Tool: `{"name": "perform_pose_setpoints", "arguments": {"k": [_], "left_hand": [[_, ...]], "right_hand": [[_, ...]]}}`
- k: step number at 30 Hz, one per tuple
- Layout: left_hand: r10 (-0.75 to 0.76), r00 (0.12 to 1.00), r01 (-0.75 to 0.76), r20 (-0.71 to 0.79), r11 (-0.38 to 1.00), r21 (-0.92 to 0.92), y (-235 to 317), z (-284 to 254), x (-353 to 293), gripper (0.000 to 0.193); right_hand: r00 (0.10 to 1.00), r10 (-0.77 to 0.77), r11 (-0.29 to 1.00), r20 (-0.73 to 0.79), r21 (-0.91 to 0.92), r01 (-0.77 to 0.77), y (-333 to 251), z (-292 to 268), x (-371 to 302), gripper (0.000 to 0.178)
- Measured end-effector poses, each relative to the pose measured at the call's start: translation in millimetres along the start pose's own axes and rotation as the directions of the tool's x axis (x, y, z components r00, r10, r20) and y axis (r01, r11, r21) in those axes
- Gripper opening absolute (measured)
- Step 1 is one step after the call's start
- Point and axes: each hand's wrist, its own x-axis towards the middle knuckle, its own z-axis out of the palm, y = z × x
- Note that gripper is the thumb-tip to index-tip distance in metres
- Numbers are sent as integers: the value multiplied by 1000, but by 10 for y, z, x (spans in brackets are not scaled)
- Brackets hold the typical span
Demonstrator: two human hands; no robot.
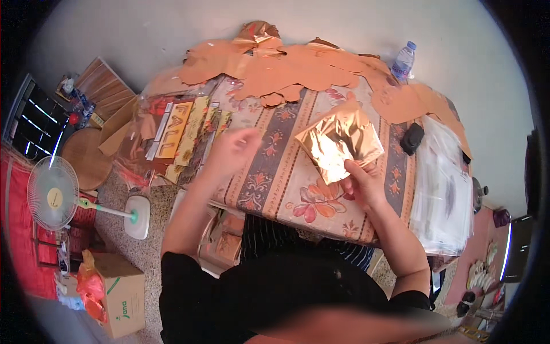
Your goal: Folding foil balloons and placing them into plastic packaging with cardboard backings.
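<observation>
My right hand (pixel 362 182) pinches the lower edge of a shiny copper foil sheet (pixel 339 140), held up over a table with a floral striped cloth (pixel 286 183). My left hand (pixel 230 150) hovers over the cloth to the left of the sheet, fingers loosely apart and blurred, holding nothing. Just left of it lies a clear packet of letter and leaf decorations (pixel 183 129). Many flat copper cut-out shapes (pixel 286 71) cover the far side of the table.
A plastic water bottle (pixel 404 60) stands at the far right corner. A black small object (pixel 412 139) and a stack of clear plastic bags (pixel 444 189) sit on the right. A standing fan (pixel 54 195), a cardboard box (pixel 123 295) and a round wooden stool (pixel 86 157) are on the floor left.
</observation>
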Motion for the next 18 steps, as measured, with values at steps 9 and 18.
{"name": "perform_pose_setpoints", "arguments": {"k": [9,18], "left_hand": [[274,958,-151,-87,739,657,-1293,-1138,644,58],[209,954,-53,-216,826,561,-1288,-1043,682,59]], "right_hand": [[998,-55,998,3,19,55,-66,-56,103,13],[995,-89,994,-39,60,92,7,-147,148,11]]}}
